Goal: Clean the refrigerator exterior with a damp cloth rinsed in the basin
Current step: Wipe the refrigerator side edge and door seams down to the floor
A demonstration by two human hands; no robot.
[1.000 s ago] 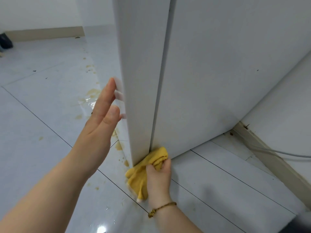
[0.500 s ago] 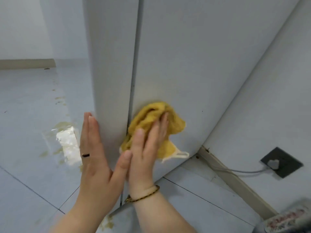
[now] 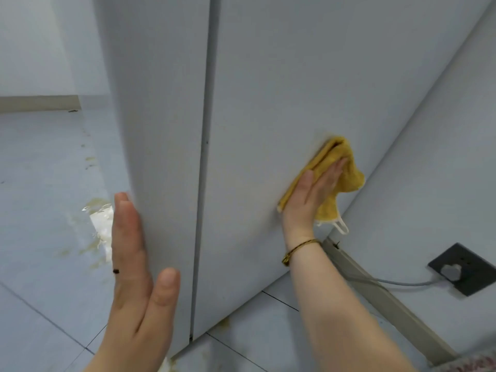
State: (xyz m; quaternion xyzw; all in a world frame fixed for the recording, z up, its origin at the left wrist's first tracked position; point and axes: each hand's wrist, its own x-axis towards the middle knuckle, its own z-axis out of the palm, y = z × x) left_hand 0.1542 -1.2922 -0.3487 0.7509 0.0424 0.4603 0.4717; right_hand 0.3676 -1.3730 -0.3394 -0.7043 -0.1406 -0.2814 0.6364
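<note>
The white refrigerator (image 3: 268,98) fills the upper middle of the view, its side panel facing me. My right hand (image 3: 308,200) lies flat with straight fingers on a yellow cloth (image 3: 346,173), pressing it against the side panel near the back edge. My left hand (image 3: 134,264) is flat and open against the front corner of the refrigerator door, fingers pointing up. A thin bracelet circles my right wrist. No basin is in view.
A dark wall socket (image 3: 464,268) with a grey plug and cable (image 3: 397,282) sits low on the right wall, above a skirting board (image 3: 375,299). Brownish wet stains (image 3: 94,208) and a bright reflection mark the floor tiles at left.
My right hand has carried the cloth from the bottom door gap up and rightward across the side panel. My left hand now rests flat lower on the door corner.
</note>
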